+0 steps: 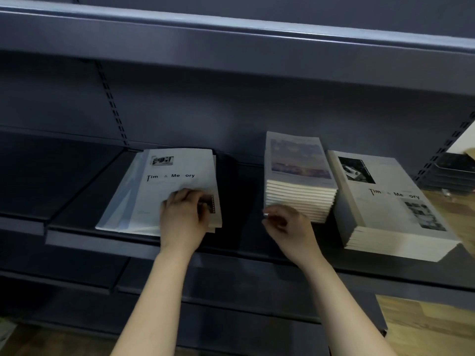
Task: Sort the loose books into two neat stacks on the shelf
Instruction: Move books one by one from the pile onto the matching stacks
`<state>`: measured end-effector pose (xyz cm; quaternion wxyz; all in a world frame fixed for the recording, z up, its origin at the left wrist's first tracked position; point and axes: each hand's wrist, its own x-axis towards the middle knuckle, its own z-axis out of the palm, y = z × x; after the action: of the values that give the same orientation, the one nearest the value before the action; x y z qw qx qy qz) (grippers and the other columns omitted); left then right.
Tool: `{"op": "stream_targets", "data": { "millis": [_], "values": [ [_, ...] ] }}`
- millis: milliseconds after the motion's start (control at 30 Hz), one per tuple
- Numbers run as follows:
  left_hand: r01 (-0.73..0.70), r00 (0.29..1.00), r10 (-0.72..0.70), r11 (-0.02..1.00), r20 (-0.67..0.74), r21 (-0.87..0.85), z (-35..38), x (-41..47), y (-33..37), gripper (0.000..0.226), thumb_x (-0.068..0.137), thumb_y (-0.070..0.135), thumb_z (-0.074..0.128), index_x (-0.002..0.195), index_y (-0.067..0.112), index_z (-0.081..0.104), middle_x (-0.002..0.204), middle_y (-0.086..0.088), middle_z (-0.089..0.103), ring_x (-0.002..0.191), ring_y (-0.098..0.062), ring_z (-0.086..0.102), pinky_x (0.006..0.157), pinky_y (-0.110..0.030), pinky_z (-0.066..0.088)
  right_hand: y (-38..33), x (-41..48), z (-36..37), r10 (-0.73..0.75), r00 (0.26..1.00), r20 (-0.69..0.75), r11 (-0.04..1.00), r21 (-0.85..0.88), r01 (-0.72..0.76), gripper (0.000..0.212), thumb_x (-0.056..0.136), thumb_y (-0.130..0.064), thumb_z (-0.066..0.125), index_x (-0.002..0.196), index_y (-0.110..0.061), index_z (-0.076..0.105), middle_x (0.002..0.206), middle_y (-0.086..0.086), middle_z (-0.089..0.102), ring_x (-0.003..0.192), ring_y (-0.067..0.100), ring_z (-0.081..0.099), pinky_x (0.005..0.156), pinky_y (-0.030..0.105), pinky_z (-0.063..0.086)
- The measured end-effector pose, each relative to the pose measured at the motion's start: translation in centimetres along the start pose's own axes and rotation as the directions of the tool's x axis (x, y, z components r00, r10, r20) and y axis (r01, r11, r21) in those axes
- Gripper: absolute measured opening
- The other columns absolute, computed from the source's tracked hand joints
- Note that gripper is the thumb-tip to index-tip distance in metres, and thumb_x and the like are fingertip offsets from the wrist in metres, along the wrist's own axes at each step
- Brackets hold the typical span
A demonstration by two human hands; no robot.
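Observation:
On the dark shelf (231, 242) lies a loose pile of white books (164, 186), fanned out at its left side, its top cover reading "Time & Memory". My left hand (183, 214) rests on that top cover near its front right corner, fingers curled at the edge. To the right stands a tall neat stack (299, 181) with a bluish picture cover. My right hand (285, 224) hovers in front of that stack's near left corner, fingers loosely curled and holding nothing. A lower neat stack of "Time & Memory" books (388, 201) stands at the far right.
An upper shelf (231, 39) overhangs the books. A lower shelf (231, 291) runs beneath my forearms. Dark stacked trays (452, 176) sit beyond the right upright, over a wooden floor (424, 325). The shelf's left section (51, 181) is bare.

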<state>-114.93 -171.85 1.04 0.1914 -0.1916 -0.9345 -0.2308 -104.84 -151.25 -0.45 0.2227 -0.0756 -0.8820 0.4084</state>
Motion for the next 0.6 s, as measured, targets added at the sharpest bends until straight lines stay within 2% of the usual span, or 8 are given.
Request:
{"op": "stream_targets", "data": {
  "millis": [100,200,300,433,500,600],
  "values": [
    [0.141,0.990,-0.141,0.988,-0.003,0.064,-1.4,0.4,-1.9,0.028,0.085,0.026,0.062,0.110,0.014,0.067,0.112,-0.011,0.063,0.106,-0.036,0.051,0.085,-0.044,0.038,0.1,0.1,1.1,-0.016,1.000,0.013,0.998,-0.062,0.017,0.020,0.083,-0.011,0.070,0.099,-0.022,0.070,0.096,-0.010,0.066,0.089,0.001,0.062,0.079,0.013,0.048],
    [0.278,0.960,-0.281,0.952,0.003,0.127,-2.5,1.1,-3.8,0.040,0.085,0.041,0.061,0.114,0.013,0.064,0.119,-0.012,0.059,0.111,-0.038,0.047,0.090,-0.047,0.037,0.0,0.2,2.0,-0.013,1.000,0.028,0.994,-0.111,0.016,0.021,0.083,-0.013,0.070,0.100,-0.023,0.070,0.092,-0.010,0.065,0.087,0.001,0.060,0.076,0.009,0.043],
    [0.345,0.936,-0.351,0.925,0.009,0.159,-3.0,1.7,-4.9,0.053,0.084,0.052,0.058,0.117,0.011,0.062,0.124,-0.014,0.055,0.115,-0.039,0.044,0.092,-0.048,0.035,0.0,0.3,2.6,0.013,0.999,0.037,0.986,-0.168,-0.007,0.023,0.083,-0.014,0.070,0.104,-0.023,0.069,0.091,-0.010,0.063,0.086,0.004,0.057,0.074,0.005,0.038],
    [0.415,0.909,-0.417,0.908,0.021,0.056,-3.5,2.2,-5.6,0.069,0.078,0.062,0.061,0.125,0.010,0.058,0.131,-0.018,0.048,0.118,-0.042,0.041,0.093,-0.050,0.037,0.0,0.3,3.0,0.028,0.999,0.031,0.977,-0.210,-0.020,0.024,0.081,-0.013,0.070,0.102,-0.024,0.069,0.088,-0.011,0.060,0.086,0.006,0.055,0.075,0.012,0.039],
    [0.431,0.900,-0.433,0.901,0.050,0.058,-3.7,2.5,-6.0,0.080,0.074,0.066,0.061,0.128,0.007,0.054,0.130,-0.022,0.048,0.117,-0.043,0.042,0.094,-0.049,0.040,0.1,0.3,3.1,0.030,0.999,0.024,0.978,-0.209,-0.024,0.024,0.080,-0.013,0.071,0.101,-0.024,0.070,0.088,-0.012,0.059,0.086,0.005,0.054,0.075,0.014,0.040],
    [0.470,0.869,-0.480,0.877,0.120,0.102,-4.3,3.2,-6.6,0.096,0.066,0.075,0.061,0.130,0.006,0.049,0.128,-0.025,0.050,0.121,-0.042,0.041,0.094,-0.048,0.042,0.2,0.3,3.2,0.037,0.999,0.011,0.978,-0.206,-0.033,0.022,0.080,-0.013,0.071,0.099,-0.024,0.070,0.088,-0.012,0.059,0.085,0.003,0.053,0.073,0.007,0.037]
  ]
}}
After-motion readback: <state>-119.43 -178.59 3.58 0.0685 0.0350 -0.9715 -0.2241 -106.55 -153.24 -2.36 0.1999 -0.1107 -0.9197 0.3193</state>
